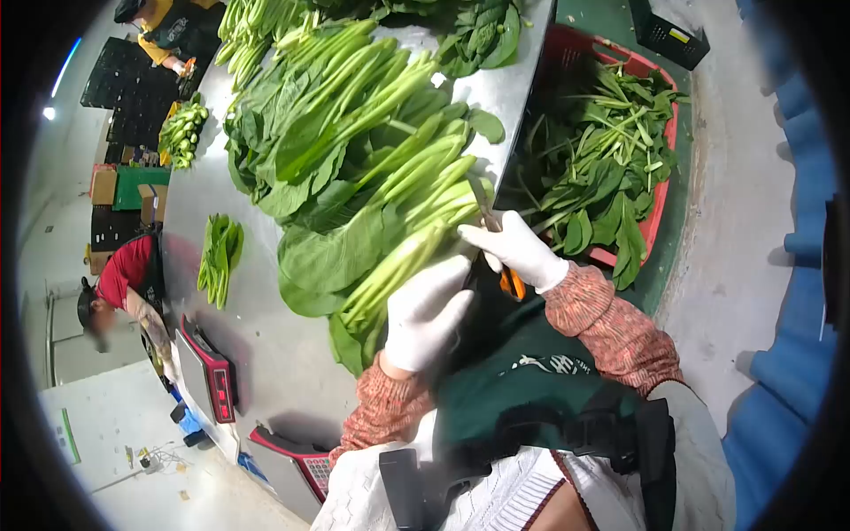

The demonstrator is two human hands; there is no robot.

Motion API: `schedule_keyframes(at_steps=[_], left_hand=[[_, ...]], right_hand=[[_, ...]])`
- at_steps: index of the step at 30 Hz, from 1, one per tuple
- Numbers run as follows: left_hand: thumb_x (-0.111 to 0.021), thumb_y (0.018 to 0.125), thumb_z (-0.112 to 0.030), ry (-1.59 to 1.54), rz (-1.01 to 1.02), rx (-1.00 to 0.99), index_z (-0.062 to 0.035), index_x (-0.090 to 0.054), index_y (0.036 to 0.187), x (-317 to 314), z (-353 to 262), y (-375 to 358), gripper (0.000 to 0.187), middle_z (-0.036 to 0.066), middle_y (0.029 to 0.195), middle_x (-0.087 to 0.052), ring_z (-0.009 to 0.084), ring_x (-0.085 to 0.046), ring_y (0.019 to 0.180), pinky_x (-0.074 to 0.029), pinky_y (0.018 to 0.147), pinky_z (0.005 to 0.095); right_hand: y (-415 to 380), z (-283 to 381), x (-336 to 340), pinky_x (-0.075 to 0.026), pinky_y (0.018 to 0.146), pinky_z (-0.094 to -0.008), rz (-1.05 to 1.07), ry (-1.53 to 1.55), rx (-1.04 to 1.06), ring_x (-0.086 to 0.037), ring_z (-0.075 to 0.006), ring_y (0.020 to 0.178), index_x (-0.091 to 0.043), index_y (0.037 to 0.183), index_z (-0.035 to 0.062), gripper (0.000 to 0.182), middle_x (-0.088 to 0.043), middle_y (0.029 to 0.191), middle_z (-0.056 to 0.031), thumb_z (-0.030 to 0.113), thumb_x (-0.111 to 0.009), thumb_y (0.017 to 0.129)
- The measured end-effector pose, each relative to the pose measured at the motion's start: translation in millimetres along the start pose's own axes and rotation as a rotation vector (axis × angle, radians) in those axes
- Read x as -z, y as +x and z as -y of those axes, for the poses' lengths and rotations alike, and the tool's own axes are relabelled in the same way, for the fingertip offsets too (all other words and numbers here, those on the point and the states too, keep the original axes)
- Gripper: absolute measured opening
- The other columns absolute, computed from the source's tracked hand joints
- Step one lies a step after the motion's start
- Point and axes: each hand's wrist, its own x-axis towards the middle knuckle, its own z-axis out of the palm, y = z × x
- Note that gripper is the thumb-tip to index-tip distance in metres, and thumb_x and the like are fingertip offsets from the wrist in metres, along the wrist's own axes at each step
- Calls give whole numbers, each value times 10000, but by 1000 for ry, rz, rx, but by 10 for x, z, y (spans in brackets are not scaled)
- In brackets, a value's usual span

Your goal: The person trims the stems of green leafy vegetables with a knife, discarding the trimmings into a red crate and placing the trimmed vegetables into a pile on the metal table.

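Observation:
My right hand (522,250), in a white glove, is closed around a knife (512,283) with an orange handle. Its grey blade points up toward the cut stalk ends of a heap of leafy greens (416,190). Beside the near end of that heap lies my left hand (427,314), also gloved in white. Its thumb stands apart from the fingers, which lie against the pale green stalks; nothing shows in its grasp. The greens have broad dark leaves and lie on a metal table (274,341).
A red crate (670,142) of loose leaves and stalks stands right of the table. Two red-framed scales (208,367) sit at the table's lower left. A small bunch of greens (220,261) lies apart. Two co-workers (128,274) are across the table, and a black crate (677,40) stands at upper right.

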Motion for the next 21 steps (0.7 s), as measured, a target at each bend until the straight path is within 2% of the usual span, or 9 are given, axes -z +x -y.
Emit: schedule_keyframes(at_steps=[3, 4, 5, 6, 9, 13, 17, 20, 21], left_hand=[[-709, 776, 68, -141, -21, 59, 36, -693, 979, -58, -52, -207, 206, 154, 981, -712, 258, -680, 956, -512, 894, 345], [-724, 758, 70, 62, -176, -93, 29, -683, 971, -67, -57, -224, 221, 153, 962, -704, 268, -672, 926, -514, 876, 359], [-739, 739, 73, 267, -323, -248, 22, -673, 963, -62, -78, -200, 239, 152, 943, -695, 278, -665, 896, -516, 858, 372], [-789, 693, 51, 463, -374, -339, 1, -651, 1028, -31, -107, -164, 366, 141, 983, -672, 295, -641, 905, -514, 834, 391], [-855, 661, -102, 781, -274, -137, -34, -625, 1117, -46, 93, -166, 516, 124, 1091, -636, 298, -589, 1020, -467, 894, 399], [-832, 687, -144, 717, -182, -15, -75, -632, 1119, -64, 278, -205, 481, 96, 1035, -629, 290, -574, 974, -440, 876, 392], [-703, 735, 8, 423, -151, 145, 2, -642, 1005, 62, 304, -176, 277, 104, 904, -597, 246, -599, 830, -489, 772, 312], [-675, 785, 7, 366, -159, 78, 9, -627, 1035, 162, 339, -159, 255, 70, 913, -623, 189, -602, 816, -486, 776, 280], [-671, 803, 0, 229, -171, 196, 12, -621, 1045, 203, 296, -159, 248, 64, 932, -630, 174, -600, 810, -486, 773, 274]], right_hand=[[26, -89, 3, -331, 437, -204, -5, 83, -13, -410, -15, 471, -631, 967, 26, 216, -540, 709, 58, 239, -657, 949], [26, -107, 16, -336, 439, -201, 5, 84, -3, -412, -11, 482, -621, 981, 20, 217, -541, 732, 60, 233, -651, 953], [40, -111, -25, -335, 436, -204, -44, 98, 26, -425, -30, 435, -617, 867, 34, 251, -496, 551, 52, 269, -661, 944], [-1, -84, -38, -342, 439, -203, -45, 81, 25, -435, -27, 445, -616, 872, 31, 250, -512, 580, 48, 266, -666, 941], [-48, -105, -82, -360, 448, -199, -68, 0, 20, -457, -23, 467, -610, 894, 19, 249, -553, 665, 37, 255, -678, 934], [-110, -12, -97, -380, 459, -195, -66, -91, 1, -470, -25, 490, -607, 933, 5, 241, -586, 756, 23, 237, -676, 934], [-112, -35, -88, -432, 490, -208, 10, -149, 16, -506, -31, 601, -628, 1119, 19, 272, -612, 837, 15, 230, -632, 947], [-109, -41, -111, -484, 595, -268, -79, -297, 153, -571, -85, 649, -648, 1052, -10, 229, -659, 822, -59, 188, -611, 944], [-93, -67, -102, -493, 622, -282, -124, -364, 223, -588, -101, 658, -653, 1033, -16, 220, -666, 815, -78, 178, -608, 941]])
